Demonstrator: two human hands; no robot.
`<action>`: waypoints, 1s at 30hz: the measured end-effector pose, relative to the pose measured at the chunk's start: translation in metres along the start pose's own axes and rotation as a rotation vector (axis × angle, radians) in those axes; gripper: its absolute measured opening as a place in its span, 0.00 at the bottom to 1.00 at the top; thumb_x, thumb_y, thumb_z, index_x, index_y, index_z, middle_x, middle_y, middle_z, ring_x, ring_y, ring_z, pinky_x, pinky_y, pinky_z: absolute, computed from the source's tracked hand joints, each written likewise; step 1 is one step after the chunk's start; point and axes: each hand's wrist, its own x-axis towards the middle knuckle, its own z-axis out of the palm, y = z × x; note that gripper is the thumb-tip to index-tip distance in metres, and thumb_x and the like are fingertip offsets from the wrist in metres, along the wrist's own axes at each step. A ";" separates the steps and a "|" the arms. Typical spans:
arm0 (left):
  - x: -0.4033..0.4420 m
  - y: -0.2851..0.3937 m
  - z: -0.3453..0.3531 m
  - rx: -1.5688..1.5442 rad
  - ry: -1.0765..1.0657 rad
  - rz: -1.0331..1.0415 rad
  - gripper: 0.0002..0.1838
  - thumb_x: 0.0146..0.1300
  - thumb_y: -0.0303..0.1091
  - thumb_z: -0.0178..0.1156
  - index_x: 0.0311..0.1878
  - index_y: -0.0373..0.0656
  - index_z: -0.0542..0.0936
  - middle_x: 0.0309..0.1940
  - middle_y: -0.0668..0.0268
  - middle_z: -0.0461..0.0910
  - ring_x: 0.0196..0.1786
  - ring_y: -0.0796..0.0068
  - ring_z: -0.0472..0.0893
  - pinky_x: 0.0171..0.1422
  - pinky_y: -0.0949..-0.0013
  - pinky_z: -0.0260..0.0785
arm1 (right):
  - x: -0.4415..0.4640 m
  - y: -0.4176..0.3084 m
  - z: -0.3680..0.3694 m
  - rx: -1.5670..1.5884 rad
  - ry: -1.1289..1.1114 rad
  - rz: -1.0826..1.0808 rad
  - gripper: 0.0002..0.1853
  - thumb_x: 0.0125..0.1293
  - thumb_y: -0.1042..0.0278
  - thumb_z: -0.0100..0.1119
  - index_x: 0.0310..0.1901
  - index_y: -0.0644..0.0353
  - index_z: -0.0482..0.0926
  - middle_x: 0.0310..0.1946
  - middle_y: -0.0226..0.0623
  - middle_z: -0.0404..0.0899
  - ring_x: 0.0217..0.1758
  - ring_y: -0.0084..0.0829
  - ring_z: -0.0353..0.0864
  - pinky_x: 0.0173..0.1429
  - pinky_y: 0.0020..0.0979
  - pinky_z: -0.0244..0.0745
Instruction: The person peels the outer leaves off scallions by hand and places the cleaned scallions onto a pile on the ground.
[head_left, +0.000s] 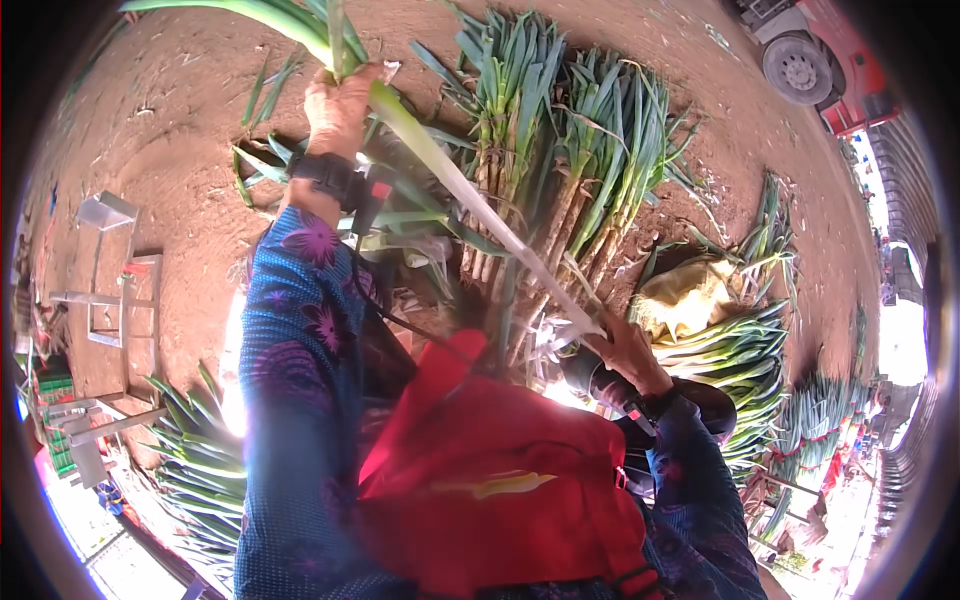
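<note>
A long green onion [465,195] stretches diagonally in front of me, its pale shaft running down to the right. My left hand [338,108] is closed around its upper part, where green leaves fan out above the fist. At the lower white end, my right hand [630,355] has its fingers closed on the stalk; the fingertips are partly hidden. Dark straps with small devices sit at both wrists. Just beyond the stalk, bundles of green onions [510,100] lie on the ground with leaves pointing away.
A red apron or bag [500,450] covers my lap. Trimmed green onions [735,360] are piled at the right beside a yellowish sack [690,295]; another pile [195,460] lies at the left. Metal frames [125,310] stand on the dirt ground. A red vehicle [830,65] is at the upper right.
</note>
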 end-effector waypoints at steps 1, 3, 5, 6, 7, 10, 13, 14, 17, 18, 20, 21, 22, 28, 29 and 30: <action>0.004 0.000 -0.005 -0.039 -0.029 0.011 0.16 0.49 0.28 0.72 0.40 0.38 0.78 0.31 0.66 0.81 0.29 0.76 0.76 0.35 0.71 0.70 | -0.005 -0.003 -0.008 -0.104 -0.165 0.201 0.16 0.61 0.54 0.58 0.38 0.60 0.81 0.28 0.46 0.81 0.34 0.38 0.84 0.37 0.36 0.74; 0.006 0.002 -0.014 -0.032 -0.030 0.046 0.16 0.49 0.29 0.72 0.40 0.38 0.78 0.31 0.66 0.80 0.29 0.75 0.77 0.35 0.71 0.70 | -0.011 0.049 0.008 -0.320 -0.297 0.233 0.17 0.60 0.53 0.56 0.36 0.61 0.82 0.29 0.47 0.82 0.37 0.44 0.83 0.40 0.40 0.75; 0.010 -0.002 -0.017 -0.118 -0.022 0.041 0.19 0.47 0.33 0.73 0.42 0.39 0.77 0.30 0.64 0.80 0.29 0.74 0.77 0.35 0.71 0.70 | -0.003 0.084 0.022 -0.492 -0.407 0.229 0.17 0.58 0.53 0.55 0.35 0.61 0.83 0.30 0.48 0.82 0.39 0.48 0.82 0.44 0.43 0.75; 0.011 0.000 -0.019 -0.095 0.019 0.015 0.21 0.47 0.34 0.74 0.42 0.39 0.77 0.31 0.64 0.80 0.29 0.73 0.77 0.35 0.71 0.70 | 0.003 0.091 0.026 -0.553 -0.455 0.210 0.17 0.57 0.54 0.55 0.35 0.60 0.83 0.31 0.49 0.82 0.41 0.49 0.82 0.45 0.45 0.75; 0.011 0.003 -0.020 -0.069 0.054 -0.013 0.22 0.46 0.35 0.74 0.42 0.38 0.77 0.31 0.63 0.80 0.29 0.73 0.77 0.35 0.71 0.71 | 0.008 0.099 0.031 -0.609 -0.503 0.194 0.17 0.56 0.54 0.54 0.35 0.60 0.84 0.32 0.49 0.82 0.42 0.50 0.81 0.46 0.46 0.75; 0.019 0.009 -0.035 -0.041 0.087 -0.002 0.28 0.44 0.38 0.75 0.46 0.35 0.74 0.36 0.57 0.80 0.34 0.68 0.79 0.38 0.69 0.73 | -0.009 0.150 0.033 -0.792 -0.498 0.188 0.15 0.54 0.55 0.55 0.33 0.57 0.85 0.33 0.47 0.83 0.42 0.49 0.82 0.47 0.47 0.75; 0.028 0.016 -0.055 -0.012 0.105 0.020 0.18 0.50 0.38 0.70 0.44 0.46 0.79 0.30 0.69 0.78 0.31 0.75 0.77 0.32 0.71 0.70 | 0.006 0.177 0.031 -0.763 -0.677 0.194 0.16 0.55 0.54 0.55 0.34 0.56 0.84 0.35 0.46 0.83 0.43 0.48 0.82 0.48 0.46 0.75; 0.029 0.014 -0.058 0.003 0.059 -0.038 0.18 0.50 0.40 0.70 0.43 0.46 0.79 0.31 0.69 0.78 0.32 0.75 0.77 0.31 0.72 0.69 | 0.021 0.177 0.028 -0.744 -0.697 0.167 0.16 0.55 0.54 0.55 0.35 0.56 0.84 0.35 0.46 0.82 0.43 0.48 0.82 0.48 0.46 0.75; 0.007 0.022 -0.044 -0.005 -0.018 -0.056 0.20 0.50 0.41 0.71 0.44 0.45 0.79 0.35 0.68 0.78 0.35 0.74 0.77 0.35 0.70 0.71 | 0.077 0.060 0.014 -0.230 -0.006 0.175 0.18 0.60 0.53 0.56 0.38 0.62 0.77 0.36 0.46 0.81 0.44 0.46 0.80 0.50 0.43 0.75; 0.019 0.006 -0.040 -0.035 0.070 -0.083 0.19 0.50 0.41 0.71 0.44 0.47 0.79 0.34 0.68 0.77 0.35 0.75 0.76 0.37 0.68 0.70 | 0.088 0.014 0.008 0.104 0.178 -0.075 0.12 0.62 0.64 0.56 0.42 0.64 0.76 0.39 0.44 0.80 0.44 0.46 0.79 0.50 0.41 0.76; 0.009 0.010 -0.023 -0.051 0.149 -0.123 0.19 0.50 0.40 0.72 0.44 0.48 0.78 0.34 0.68 0.77 0.35 0.75 0.76 0.36 0.69 0.70 | 0.120 -0.032 0.011 -0.108 0.311 -0.686 0.15 0.62 0.77 0.52 0.51 0.60 0.76 0.49 0.44 0.77 0.51 0.41 0.80 0.52 0.38 0.77; 0.015 0.002 -0.024 -0.045 0.119 -0.127 0.19 0.50 0.39 0.72 0.44 0.48 0.78 0.35 0.68 0.77 0.35 0.74 0.76 0.36 0.68 0.70 | 0.128 -0.055 0.013 -0.242 0.282 -0.701 0.16 0.65 0.70 0.53 0.54 0.59 0.74 0.48 0.43 0.78 0.52 0.37 0.80 0.52 0.37 0.77; 0.020 -0.005 -0.024 -0.042 0.087 -0.135 0.19 0.50 0.38 0.72 0.44 0.48 0.77 0.35 0.68 0.77 0.36 0.74 0.77 0.35 0.68 0.70 | 0.125 -0.079 0.014 0.011 0.179 -0.540 0.16 0.66 0.67 0.54 0.53 0.61 0.74 0.46 0.43 0.78 0.48 0.35 0.81 0.49 0.35 0.77; 0.013 0.000 -0.015 -0.178 0.174 -0.228 0.22 0.52 0.38 0.72 0.46 0.45 0.73 0.32 0.66 0.76 0.32 0.71 0.77 0.34 0.65 0.71 | 0.115 -0.108 0.018 0.531 0.046 -0.105 0.21 0.66 0.52 0.51 0.49 0.64 0.76 0.42 0.42 0.79 0.39 0.30 0.79 0.45 0.31 0.74; 0.014 -0.001 -0.017 -0.195 0.134 -0.217 0.24 0.50 0.37 0.73 0.47 0.43 0.73 0.32 0.65 0.77 0.33 0.70 0.77 0.36 0.64 0.72 | 0.112 -0.105 0.019 0.561 0.058 -0.104 0.22 0.66 0.51 0.50 0.48 0.64 0.76 0.42 0.42 0.79 0.39 0.30 0.79 0.45 0.31 0.73; 0.014 -0.001 -0.017 -0.213 0.095 -0.204 0.25 0.49 0.37 0.74 0.48 0.42 0.74 0.33 0.64 0.78 0.35 0.70 0.78 0.39 0.63 0.74 | 0.110 -0.107 0.017 0.591 0.071 -0.105 0.23 0.66 0.50 0.49 0.48 0.64 0.76 0.42 0.42 0.79 0.39 0.29 0.78 0.45 0.31 0.73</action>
